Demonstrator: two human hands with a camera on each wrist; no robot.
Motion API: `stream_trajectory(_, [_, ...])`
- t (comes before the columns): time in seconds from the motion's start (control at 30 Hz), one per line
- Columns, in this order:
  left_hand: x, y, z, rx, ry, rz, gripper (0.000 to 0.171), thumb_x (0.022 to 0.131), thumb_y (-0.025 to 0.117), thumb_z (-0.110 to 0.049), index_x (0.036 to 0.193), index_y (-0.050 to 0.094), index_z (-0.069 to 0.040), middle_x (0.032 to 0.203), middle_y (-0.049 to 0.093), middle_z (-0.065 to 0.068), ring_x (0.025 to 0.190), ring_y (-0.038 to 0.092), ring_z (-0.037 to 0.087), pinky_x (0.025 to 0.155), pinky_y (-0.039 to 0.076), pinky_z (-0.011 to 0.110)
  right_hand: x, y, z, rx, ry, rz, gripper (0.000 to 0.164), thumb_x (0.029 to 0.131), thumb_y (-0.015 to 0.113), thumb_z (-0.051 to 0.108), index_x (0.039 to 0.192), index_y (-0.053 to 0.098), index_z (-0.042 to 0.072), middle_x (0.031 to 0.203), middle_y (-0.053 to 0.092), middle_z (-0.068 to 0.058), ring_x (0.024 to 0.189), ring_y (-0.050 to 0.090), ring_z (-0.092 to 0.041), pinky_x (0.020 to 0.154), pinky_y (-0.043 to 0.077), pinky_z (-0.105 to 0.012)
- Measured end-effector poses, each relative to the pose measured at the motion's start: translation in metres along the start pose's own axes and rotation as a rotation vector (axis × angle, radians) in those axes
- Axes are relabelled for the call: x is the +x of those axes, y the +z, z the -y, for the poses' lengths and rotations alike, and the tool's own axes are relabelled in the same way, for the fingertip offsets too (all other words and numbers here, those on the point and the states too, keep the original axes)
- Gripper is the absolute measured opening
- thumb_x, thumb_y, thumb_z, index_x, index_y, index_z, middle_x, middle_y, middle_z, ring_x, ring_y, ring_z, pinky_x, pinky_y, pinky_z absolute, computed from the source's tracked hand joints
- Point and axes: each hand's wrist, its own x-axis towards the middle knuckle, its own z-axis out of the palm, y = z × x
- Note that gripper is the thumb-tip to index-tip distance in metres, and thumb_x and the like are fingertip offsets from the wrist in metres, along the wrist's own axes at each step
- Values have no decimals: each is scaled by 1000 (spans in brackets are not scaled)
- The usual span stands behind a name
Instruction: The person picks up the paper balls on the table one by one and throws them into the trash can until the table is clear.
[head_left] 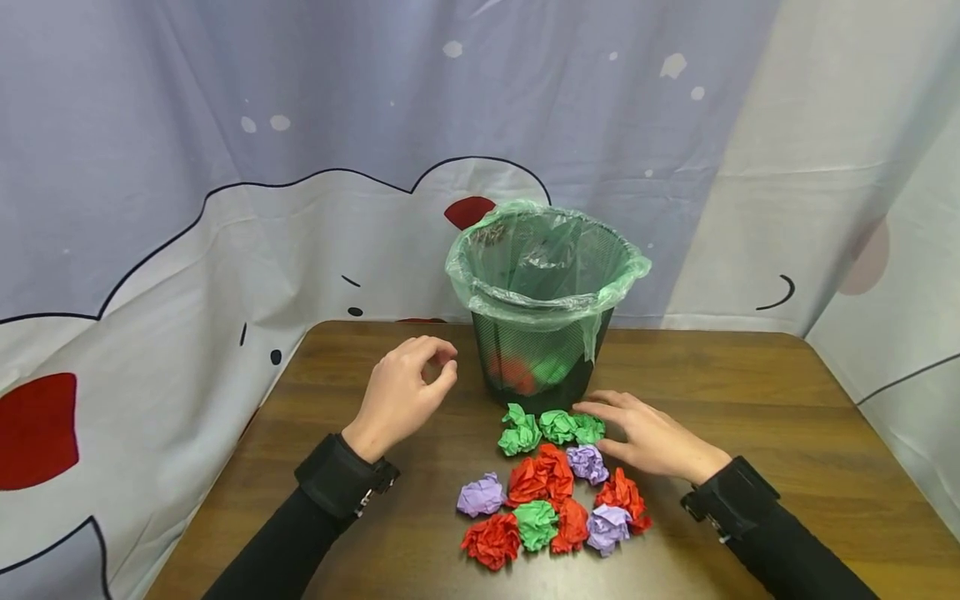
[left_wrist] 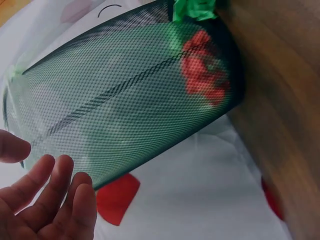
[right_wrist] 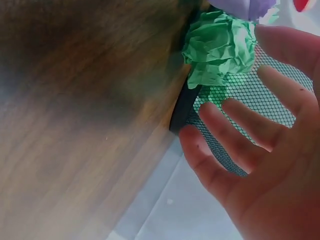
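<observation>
Our left hand hangs beside the bin, loosely curved and empty; our right hand, fingers parted and gripping nothing, is just beside the rightmost of 3 green balls at the bin's foot. Red balls and purple balls lie nearer us on the desk, presumably grouped within reach. Liner overlaps the bin's top, probably preventing slippage.

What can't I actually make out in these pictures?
- How many crumpled balls sit inside the bin: head view; the mesh and green liner blur them.
- The whole left hand: left wrist view; the picture's edges cut it off.
- The full shape of the purple ball: right wrist view; the top edge crops it.
</observation>
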Motion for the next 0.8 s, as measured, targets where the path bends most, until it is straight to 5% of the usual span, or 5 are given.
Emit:
stream_trajectory(0.3, [-8, 8, 5, 4, -18, 13, 11, 91, 64, -21, 98, 71, -18, 91, 67, -7, 78, 58, 9, 69, 48, 31, 6, 5, 0, -106, -27, 39, 45, 89, 75, 26, 132, 66, 17, 127, 66, -11, 113, 66, -31, 89, 54, -52])
stream_trajectory(0.8, [-18, 28, 5, -1, 10, 99, 8, 92, 64, -21, 95, 71, -18, 89, 68, -3, 85, 66, 16, 73, 52, 34, -1, -1, -3, -51, 18, 9, 31, 89, 74, 19, 121, 71, 16, 116, 72, 2, 108, 68, -23, 89, 55, -47])
